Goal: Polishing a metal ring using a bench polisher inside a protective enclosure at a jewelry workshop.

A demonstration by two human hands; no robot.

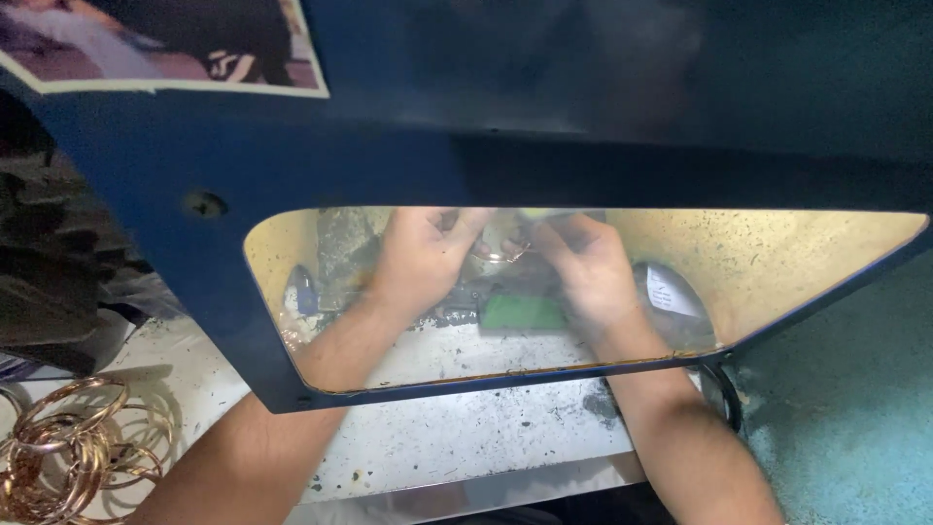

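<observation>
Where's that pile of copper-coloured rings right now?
The copper-coloured rings lie at the bottom-left of the head view, on the speckled white bench, outside the blue hood and left of the left forearm.

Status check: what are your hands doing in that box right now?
Left hand and right hand pinch a thin ring together. Green block beneath. Blue hood and hazy window blur detail.
</observation>
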